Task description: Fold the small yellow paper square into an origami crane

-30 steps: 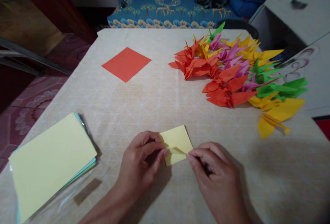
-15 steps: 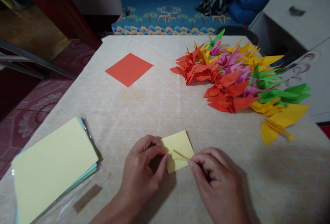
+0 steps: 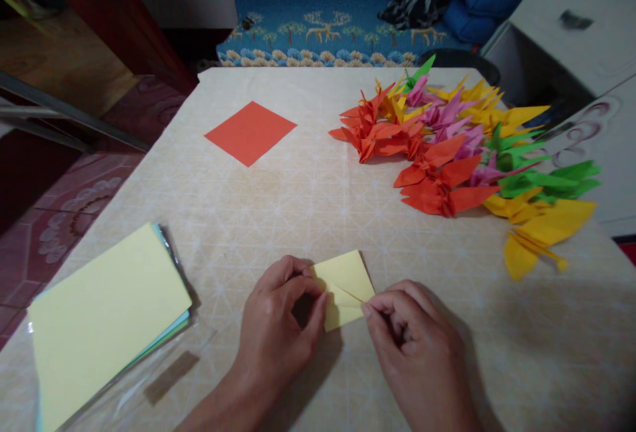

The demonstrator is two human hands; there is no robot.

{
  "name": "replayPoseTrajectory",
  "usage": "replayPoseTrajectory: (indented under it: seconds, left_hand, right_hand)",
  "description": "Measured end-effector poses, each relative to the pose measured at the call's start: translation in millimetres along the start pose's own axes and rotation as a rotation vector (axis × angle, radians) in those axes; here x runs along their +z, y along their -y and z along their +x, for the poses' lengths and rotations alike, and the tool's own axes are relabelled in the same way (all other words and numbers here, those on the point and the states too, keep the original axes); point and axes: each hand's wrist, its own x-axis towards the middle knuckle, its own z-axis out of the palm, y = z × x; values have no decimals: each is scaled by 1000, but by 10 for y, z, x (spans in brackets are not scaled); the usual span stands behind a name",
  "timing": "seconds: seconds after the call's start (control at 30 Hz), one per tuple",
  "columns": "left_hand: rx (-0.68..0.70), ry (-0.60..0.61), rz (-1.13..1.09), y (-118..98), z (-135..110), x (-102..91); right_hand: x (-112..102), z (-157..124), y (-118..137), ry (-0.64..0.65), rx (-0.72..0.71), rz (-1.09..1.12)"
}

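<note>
In the head view, a person's left hand (image 3: 283, 316) and right hand (image 3: 420, 346) work a small yellow paper (image 3: 348, 276) at the near side of a cloth-covered table (image 3: 308, 216). The paper lies between the two hands, close to the tabletop. The left hand pinches its left edge, the tips of thumb and fingers drawn close together; the right hand grips its right edge just as narrowly, thumb against fingertips. A thin raised fold runs aslant across the paper toward the right fingertips. To the left, well apart from the hands, a stack (image 3: 109, 316) of sheets, pale yellow on top with blue and green edges showing beneath, lies on clear plastic that carries a brown strip (image 3: 171, 378). Farther back, a red sheet (image 3: 251, 134) lies flat, its corners forming a diamond. Folded paper cranes (image 3: 442, 190) in red, yellow, pink and green crowd the far right of the table. Beyond the far edge stands a blue patterned sofa (image 3: 348, 28); a pale cabinet (image 3: 551, 48) flanks it at right.
</note>
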Motion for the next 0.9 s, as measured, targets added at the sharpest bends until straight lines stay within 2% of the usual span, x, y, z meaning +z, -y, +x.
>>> replayPoseTrajectory:
  seconds: [0.73,0.9]
  left_hand:
    - [38,0,179,-27,-3,1]
    - [99,1,118,29,-11,5]
  right_hand:
    - [-3,15,-65,9,66,-14]
    - [4,4,-87,10,71,-4]
